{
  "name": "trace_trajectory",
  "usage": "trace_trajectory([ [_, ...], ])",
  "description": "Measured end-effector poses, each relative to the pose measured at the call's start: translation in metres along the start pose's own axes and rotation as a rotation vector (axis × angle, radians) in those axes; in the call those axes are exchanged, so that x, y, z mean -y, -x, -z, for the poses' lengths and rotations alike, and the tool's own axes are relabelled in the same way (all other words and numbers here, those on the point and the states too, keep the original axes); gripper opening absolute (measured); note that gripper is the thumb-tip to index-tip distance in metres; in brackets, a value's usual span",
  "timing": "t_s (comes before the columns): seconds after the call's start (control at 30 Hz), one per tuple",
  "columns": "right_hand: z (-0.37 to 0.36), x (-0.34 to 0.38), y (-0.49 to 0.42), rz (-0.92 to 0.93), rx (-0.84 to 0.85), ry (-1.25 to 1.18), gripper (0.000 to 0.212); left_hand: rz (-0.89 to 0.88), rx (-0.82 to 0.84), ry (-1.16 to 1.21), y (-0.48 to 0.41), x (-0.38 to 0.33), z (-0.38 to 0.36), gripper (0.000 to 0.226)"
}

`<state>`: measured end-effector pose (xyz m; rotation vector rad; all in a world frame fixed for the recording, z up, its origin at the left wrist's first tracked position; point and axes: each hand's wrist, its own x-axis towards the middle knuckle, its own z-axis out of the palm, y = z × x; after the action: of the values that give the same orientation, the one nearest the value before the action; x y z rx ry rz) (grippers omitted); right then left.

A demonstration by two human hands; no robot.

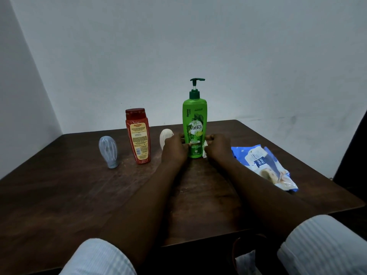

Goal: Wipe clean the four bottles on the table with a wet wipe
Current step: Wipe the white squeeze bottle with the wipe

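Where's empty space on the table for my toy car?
Biggest bare patch of table: in front of the grey bottle and red bottle, left of the arms. Another: behind the wipes pack, far right corner. Crowded: around the green bottle, between the left hand, the right hand with its wet wipe, and the white bottle.

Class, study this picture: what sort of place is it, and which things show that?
Probably a plain room in a home: a dark brown wooden table stands in a corner of bare pale walls, carrying a green plastic pump bottle of shampoo and a blue pack of wet wipes.
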<state>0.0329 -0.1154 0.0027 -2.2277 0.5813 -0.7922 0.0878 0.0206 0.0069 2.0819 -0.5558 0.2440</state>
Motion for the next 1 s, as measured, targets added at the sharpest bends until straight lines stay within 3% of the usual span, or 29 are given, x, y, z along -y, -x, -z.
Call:
trace_trajectory([
  [0.1, 0.006, 0.0, 0.001, 0.008, -0.033, -0.038, 0.03, -0.003, -0.118, -0.027, 0.01, -0.004, 0.009, 0.034],
  [0.23, 0.016, 0.004, 0.015, 0.004, -0.115, -0.145, 0.019, -0.069, -0.275, 0.025, 0.028, -0.01, 0.027, 0.018],
  [0.37, 0.021, 0.009, 0.035, 0.011, -0.15, -0.236, 0.016, -0.136, -0.356, -0.04, 0.047, -0.009, 0.04, 0.035],
  [0.67, 0.006, 0.017, 0.061, 0.188, -0.088, -0.32, 0.015, 0.199, -0.185, -0.158, 0.055, 0.005, 0.037, 0.088],
  [1.0, 0.0, 0.01, 0.062, 0.226, -0.048, -0.338, 0.019, 0.28, -0.089, -0.046, 0.033, 0.022, 0.026, 0.1],
])
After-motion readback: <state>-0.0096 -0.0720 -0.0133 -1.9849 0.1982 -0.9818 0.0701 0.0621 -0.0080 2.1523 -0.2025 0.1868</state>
